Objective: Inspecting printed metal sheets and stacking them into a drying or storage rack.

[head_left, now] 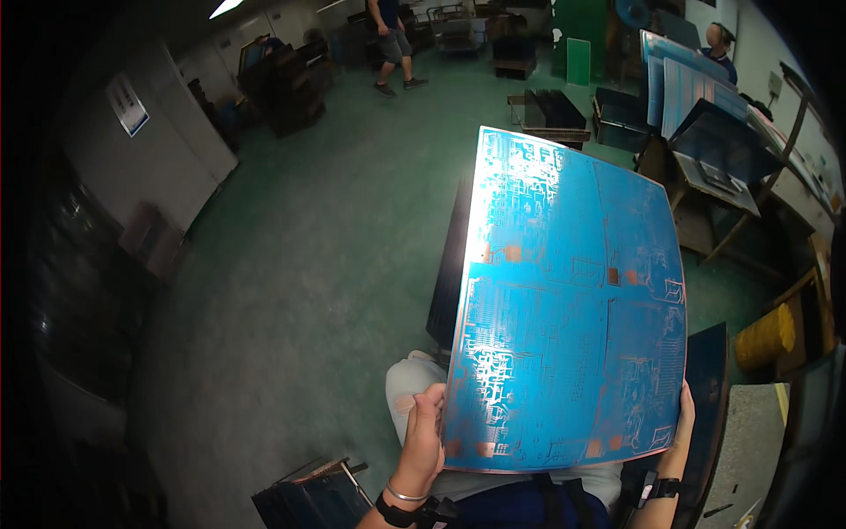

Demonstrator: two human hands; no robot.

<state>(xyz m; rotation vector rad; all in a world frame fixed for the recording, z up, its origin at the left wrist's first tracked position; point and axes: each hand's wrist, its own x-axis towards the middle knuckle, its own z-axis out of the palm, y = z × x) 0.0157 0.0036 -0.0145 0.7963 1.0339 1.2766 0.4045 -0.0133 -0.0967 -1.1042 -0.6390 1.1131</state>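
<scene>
Blue panel (564, 309) — between both hands (423, 441) (684, 421)

- Large rectangular blue panel (564, 326): smooth, glossy, with coppery metallic tracery
- Thin silver bangle (405, 496): shiny metal
- Pale grey trousers (398, 375): matt cloth
- Broad green floor (291, 256): smooth, dull

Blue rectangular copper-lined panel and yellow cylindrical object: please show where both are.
Blue rectangular copper-lined panel (568, 304), head view: middle of its face.
Yellow cylindrical object (764, 339), head view: its curved side.
</scene>
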